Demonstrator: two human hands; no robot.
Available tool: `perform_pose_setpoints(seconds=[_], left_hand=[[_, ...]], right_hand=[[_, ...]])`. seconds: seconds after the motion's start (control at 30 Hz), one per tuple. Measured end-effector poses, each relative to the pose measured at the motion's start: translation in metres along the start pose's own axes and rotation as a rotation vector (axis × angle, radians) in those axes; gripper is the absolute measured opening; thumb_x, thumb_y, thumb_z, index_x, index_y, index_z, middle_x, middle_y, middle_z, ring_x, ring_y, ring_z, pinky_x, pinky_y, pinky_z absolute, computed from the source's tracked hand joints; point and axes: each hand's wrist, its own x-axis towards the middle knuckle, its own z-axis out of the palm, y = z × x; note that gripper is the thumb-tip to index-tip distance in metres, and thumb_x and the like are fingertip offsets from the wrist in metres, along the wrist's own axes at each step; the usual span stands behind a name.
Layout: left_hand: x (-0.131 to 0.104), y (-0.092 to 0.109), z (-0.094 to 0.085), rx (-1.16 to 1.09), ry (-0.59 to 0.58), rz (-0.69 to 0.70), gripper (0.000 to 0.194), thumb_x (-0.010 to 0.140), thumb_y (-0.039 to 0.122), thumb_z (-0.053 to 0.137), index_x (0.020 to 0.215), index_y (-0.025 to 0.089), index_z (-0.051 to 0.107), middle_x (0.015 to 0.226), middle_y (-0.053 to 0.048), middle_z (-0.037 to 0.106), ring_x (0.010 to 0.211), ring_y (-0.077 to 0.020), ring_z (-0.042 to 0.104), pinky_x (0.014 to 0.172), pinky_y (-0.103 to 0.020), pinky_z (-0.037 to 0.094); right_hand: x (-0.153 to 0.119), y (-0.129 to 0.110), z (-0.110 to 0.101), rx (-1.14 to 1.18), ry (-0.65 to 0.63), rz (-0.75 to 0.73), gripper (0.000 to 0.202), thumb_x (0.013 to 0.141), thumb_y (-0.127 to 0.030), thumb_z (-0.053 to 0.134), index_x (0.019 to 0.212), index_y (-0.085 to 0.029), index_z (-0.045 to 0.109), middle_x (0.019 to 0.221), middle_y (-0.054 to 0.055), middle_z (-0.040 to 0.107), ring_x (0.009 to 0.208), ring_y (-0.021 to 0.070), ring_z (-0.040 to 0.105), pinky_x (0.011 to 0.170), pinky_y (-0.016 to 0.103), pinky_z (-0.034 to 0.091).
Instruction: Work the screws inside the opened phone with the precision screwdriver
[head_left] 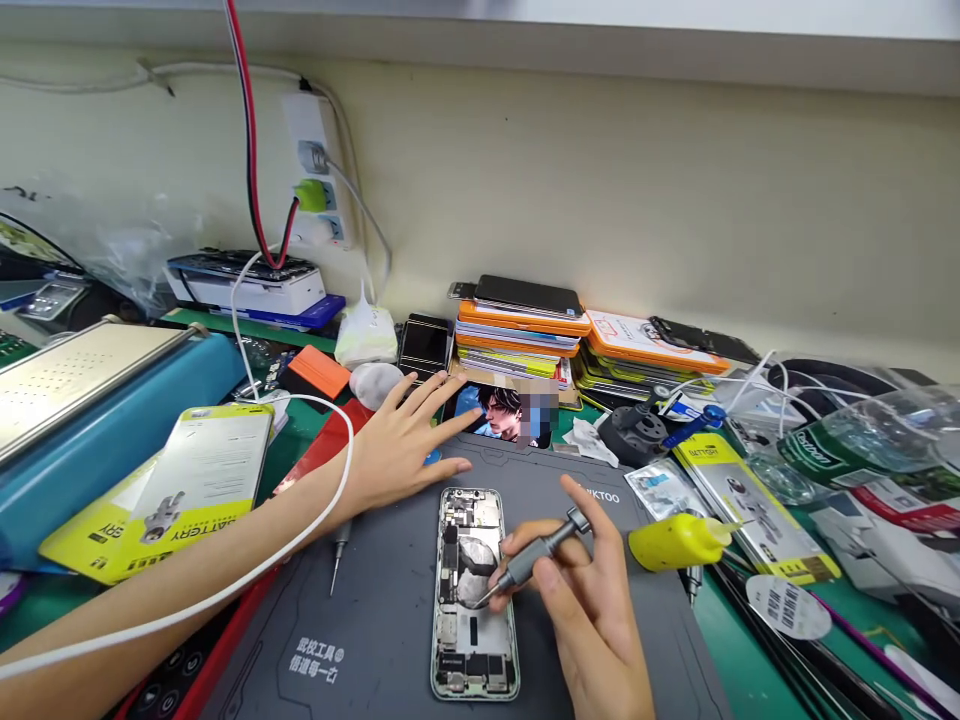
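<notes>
An opened phone (474, 632), its inner boards and parts exposed, lies on the dark grey work mat (390, 640). My right hand (592, 620) grips a grey screwdriver (536, 556) over the phone's right side; its tip slants down to the left, and I cannot tell whether it touches. Beyond the phone, my left hand (397, 450) is open with fingers spread, palm down. Its fingers reach toward a lit phone screen (499, 414) showing a drawn figure; contact with it is unclear. A second thin screwdriver (340, 556) rests below my left forearm.
A white cable (346, 470) hangs across my left forearm. Right of my hand lies a yellow squeeze bottle (671, 543), with a battery package (757, 510) and a plastic bottle (862, 440) beyond. Stacked boxes (517, 330) line the wall. A blue machine (112, 430) stands left.
</notes>
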Motion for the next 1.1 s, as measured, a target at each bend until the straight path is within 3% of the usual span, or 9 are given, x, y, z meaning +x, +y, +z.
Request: perform_pose_setpoints(seconds=[0.13,0.27,0.37,0.47,0.67,0.8,0.9,1.1], left_hand=[[0.0,-0.001,0.003,0.005,0.034,-0.001,0.056,0.101,0.054,0.035,0.152,0.03,0.04,0.165,-0.009,0.022,0.152,-0.0296,0.021,0.122,-0.053,0.018],[-0.005,-0.004,0.004,-0.116,0.096,-0.052,0.046,0.103,0.045,0.038,0.141,0.023,0.051,0.153,-0.011,0.041,0.144,-0.0276,0.033,0.117,-0.048,0.028],[-0.008,-0.005,0.001,-0.245,0.109,-0.119,0.036,0.103,0.037,0.038,0.126,0.02,0.059,0.13,-0.01,0.056,0.121,-0.0242,0.05,0.103,-0.042,0.04],[-0.01,-0.004,-0.002,-0.305,0.097,-0.134,0.028,0.103,0.029,0.036,0.105,0.016,0.062,0.106,-0.008,0.06,0.098,-0.0204,0.052,0.091,-0.037,0.042],[-0.009,-0.002,-0.001,-0.344,0.104,-0.105,0.028,0.104,0.032,0.036,0.091,0.016,0.056,0.089,-0.004,0.061,0.085,-0.0167,0.054,0.08,-0.032,0.041],[-0.011,-0.001,0.001,-0.253,0.047,-0.154,0.034,0.104,0.035,0.033,0.084,0.017,0.055,0.077,-0.003,0.062,0.076,-0.0156,0.058,0.068,-0.03,0.038],[-0.012,-0.001,0.002,-0.208,0.018,-0.177,0.039,0.103,0.036,0.033,0.079,0.017,0.056,0.073,-0.003,0.065,0.07,-0.0156,0.061,0.06,-0.03,0.03],[-0.018,0.004,-0.007,-0.152,-0.083,-0.157,0.041,0.101,0.039,0.035,0.073,0.018,0.057,0.065,-0.003,0.065,0.058,-0.0175,0.061,0.053,-0.031,0.015]], right_hand=[[0.001,0.001,-0.002,-0.005,-0.009,0.007,0.056,0.101,-0.037,0.047,0.149,-0.036,0.02,0.103,0.007,0.062,0.073,0.0166,0.066,0.067,0.034,0.061],[0.002,-0.002,-0.002,-0.018,0.005,0.014,0.055,0.1,-0.038,0.048,0.149,-0.036,0.022,0.101,0.007,0.062,0.072,0.0163,0.065,0.065,0.033,0.061],[0.002,-0.005,-0.001,-0.044,0.021,0.004,0.055,0.1,-0.038,0.05,0.148,-0.034,0.023,0.099,0.006,0.062,0.07,0.0155,0.064,0.064,0.032,0.061],[0.004,-0.006,0.001,-0.089,0.048,-0.02,0.055,0.099,-0.038,0.053,0.146,-0.034,0.024,0.098,0.005,0.061,0.065,0.0136,0.063,0.062,0.031,0.061],[0.015,-0.017,0.0,-0.305,0.073,-0.233,0.049,0.099,-0.031,0.053,0.142,-0.034,0.031,0.1,0.004,0.06,0.07,0.0129,0.064,0.062,0.03,0.063],[0.033,-0.021,-0.002,-0.528,0.006,-0.426,0.052,0.099,-0.023,0.052,0.145,-0.035,0.031,0.105,0.004,0.057,0.08,0.0118,0.064,0.071,0.03,0.064],[0.049,-0.014,-0.005,-0.681,-0.082,-0.533,0.057,0.099,-0.017,0.051,0.148,-0.037,0.029,0.114,0.005,0.055,0.089,0.0123,0.063,0.078,0.032,0.063],[0.062,0.009,-0.015,-0.836,-0.175,-0.592,0.066,0.098,-0.011,0.049,0.152,-0.036,0.023,0.122,0.007,0.053,0.102,0.0146,0.061,0.086,0.035,0.059]])
